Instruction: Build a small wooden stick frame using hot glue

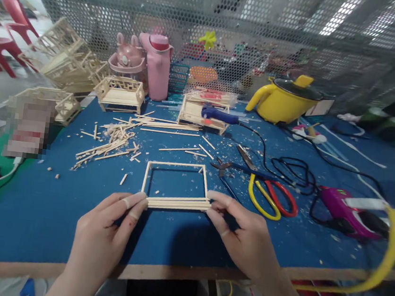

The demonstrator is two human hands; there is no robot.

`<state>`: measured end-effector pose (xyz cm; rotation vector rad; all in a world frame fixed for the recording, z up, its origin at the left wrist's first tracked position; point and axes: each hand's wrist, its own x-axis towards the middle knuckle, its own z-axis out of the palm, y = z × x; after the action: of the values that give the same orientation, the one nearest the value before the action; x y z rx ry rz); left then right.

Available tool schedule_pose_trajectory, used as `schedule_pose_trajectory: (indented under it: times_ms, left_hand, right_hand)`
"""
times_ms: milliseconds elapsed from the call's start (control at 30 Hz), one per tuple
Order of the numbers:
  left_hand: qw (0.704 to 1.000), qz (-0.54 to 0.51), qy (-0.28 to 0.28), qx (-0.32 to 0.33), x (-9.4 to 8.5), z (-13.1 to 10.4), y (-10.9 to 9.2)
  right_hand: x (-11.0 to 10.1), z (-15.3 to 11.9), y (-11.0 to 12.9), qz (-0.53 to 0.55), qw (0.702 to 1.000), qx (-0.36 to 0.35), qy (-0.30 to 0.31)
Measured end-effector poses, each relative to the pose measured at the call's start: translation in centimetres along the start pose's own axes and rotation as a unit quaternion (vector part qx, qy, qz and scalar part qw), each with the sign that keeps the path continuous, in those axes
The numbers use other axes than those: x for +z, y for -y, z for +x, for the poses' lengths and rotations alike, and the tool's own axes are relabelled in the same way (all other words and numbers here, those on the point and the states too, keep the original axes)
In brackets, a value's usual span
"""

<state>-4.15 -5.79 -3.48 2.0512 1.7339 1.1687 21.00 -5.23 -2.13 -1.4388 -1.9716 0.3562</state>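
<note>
Head view: a stick rectangle (pixel 177 164) occupies the middle of the view, slightly below centre, its long axis running left to right and almost level, the right end of its near side a little higher than the left. Its short sides point toward the top of the view and converge slightly upward; the near long side consists of several parallel sticks set close together, the far long side of a single bar. Whether the far bar touches the blue work surface (pixel 50 217) cannot be told. The left hand (pixel 104 232), entering from the lower left, points up and to the right, back of the hand upward, with thumb and index finger closed in a pinch on the left end of the near sticks. The right hand (pixel 249 239), entering from the lower right, points up and to the left, thumb below and index finger above, the tips drawn together on the right end and a small gap between the digits behind them. Pale coverings show on fingers of both hands. Loose sticks (pixel 116 141) lie in a heap left of centre; scissors (pixel 259 198) and pliers (pixel 223 167) lie right of centre, and a yellow pot (pixel 283 103) stands at upper right
</note>
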Motion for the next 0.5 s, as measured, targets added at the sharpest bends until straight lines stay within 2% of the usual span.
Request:
schedule_pose_trajectory:
  times_ms: [133, 333, 500]
  left_hand:
    - [1.0, -0.004, 0.016, -0.005, -0.01, -0.02, 0.22]
    - [0.992, -0.065, -0.001, -0.113, 0.37, -0.23, 0.0]
    - [0.977, -0.117, 0.024, -0.176, 0.24, 0.23, -0.02]
  right_hand:
    - [0.24, -0.08, -0.11, 0.006, 1.0, -0.005, -0.008]
    - [0.26, 0.28, -0.45, 0.012, 1.0, -0.014, -0.011]
    - [0.62, 0.41, -0.81, 0.007, 0.999, -0.037, -0.04]
